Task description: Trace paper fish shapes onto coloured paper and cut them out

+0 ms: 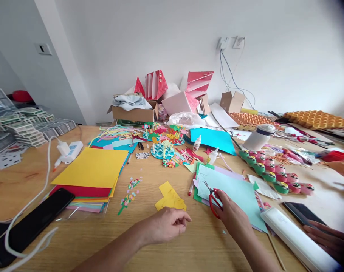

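My right hand (230, 211) grips red-handled scissors (214, 202) by their loops. The blades lie over light blue paper sheets (237, 192), stacked with green and lilac ones; faint drawn lines show near the blade tips. My left hand (170, 224) has its fingers loosely curled, and nothing shows in them. It is just in front of several yellow paper pieces (170, 195). Left of these lie two small clusters of coloured paper bits (128, 200). A red pen (191, 185) rests beside the sheets.
Coloured paper (92, 166) and a phone (33, 226) are at the left. Glue bottles (197, 143), paper decorations (162, 150) and cardboard boxes (135, 114) stand farther back. At right are painted egg-carton rows (270, 175), a white case (296, 238) and another person's hand (327, 236).
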### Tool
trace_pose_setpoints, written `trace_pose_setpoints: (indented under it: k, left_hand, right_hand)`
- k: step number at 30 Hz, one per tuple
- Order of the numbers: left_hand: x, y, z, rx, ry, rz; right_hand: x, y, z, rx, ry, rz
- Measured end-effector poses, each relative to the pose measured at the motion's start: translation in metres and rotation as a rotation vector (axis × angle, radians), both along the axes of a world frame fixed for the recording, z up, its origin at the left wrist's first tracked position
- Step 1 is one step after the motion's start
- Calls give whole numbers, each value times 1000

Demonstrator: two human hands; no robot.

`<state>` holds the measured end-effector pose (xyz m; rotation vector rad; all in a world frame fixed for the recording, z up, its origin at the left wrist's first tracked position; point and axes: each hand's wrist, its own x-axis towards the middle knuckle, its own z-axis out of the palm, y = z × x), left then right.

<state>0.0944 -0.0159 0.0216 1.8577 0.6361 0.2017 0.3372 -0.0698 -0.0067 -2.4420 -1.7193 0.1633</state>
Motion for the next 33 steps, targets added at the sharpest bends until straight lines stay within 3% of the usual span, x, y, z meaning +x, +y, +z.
trace_pose_setpoints:
  k: [6,10,19,25,33]
  left_hand:
    - [-8,1,-24,-150,-51,66]
    - [-11,1,-30,-203,-65,88]
    - [-17,1,-25,-235,-73,124]
    - [-19,1,-20,-299,-125,145]
    - [-15,2,-21,-513,-264,196]
  right_hand:
    - [5,2,0,-19,-10,16]
    - [6,3,0,-17,-16,58]
    - [6,8,12,-37,-70,172]
    - [4,8,10,-18,-120,211]
    - [8,0,14,127,-223,82]
